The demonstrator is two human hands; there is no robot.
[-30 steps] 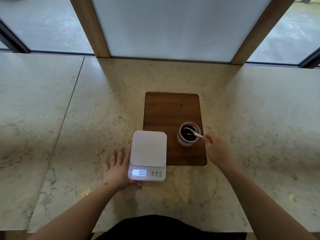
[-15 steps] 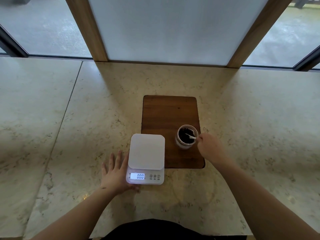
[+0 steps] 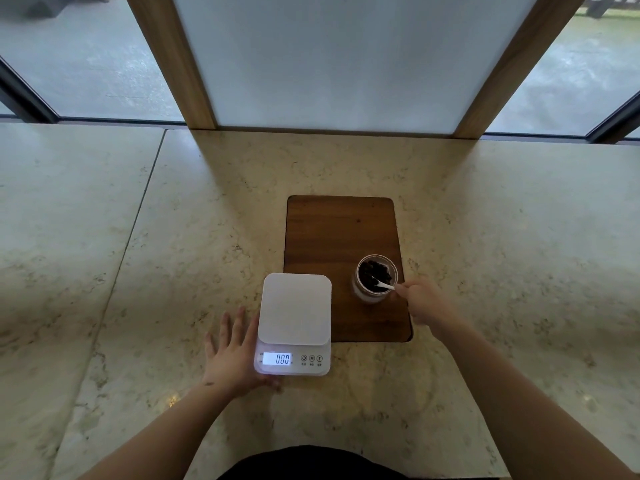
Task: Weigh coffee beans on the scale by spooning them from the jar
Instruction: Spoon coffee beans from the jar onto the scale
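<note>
A white digital scale (image 3: 294, 311) sits on the stone counter with its lit display reading 000 and its platform bare. To its right, a clear glass jar (image 3: 372, 280) of dark coffee beans stands on a wooden board (image 3: 341, 230). My right hand (image 3: 424, 303) pinches the handle of a small white spoon (image 3: 382, 285), whose bowl is dipped among the beans in the jar. My left hand (image 3: 233, 355) lies flat on the counter with fingers spread, against the scale's left side, its thumb under the front corner.
The marble counter (image 3: 138, 271) stretches wide to both sides, with a seam on the left. A frosted panel (image 3: 329, 57) between two wooden posts stands at the back edge, with windows on either side.
The spoon's bowl has sunk deeper into the beans and my right hand has closed in on the jar. My left hand and the scale have stayed as they were; the camera shifted slightly.
</note>
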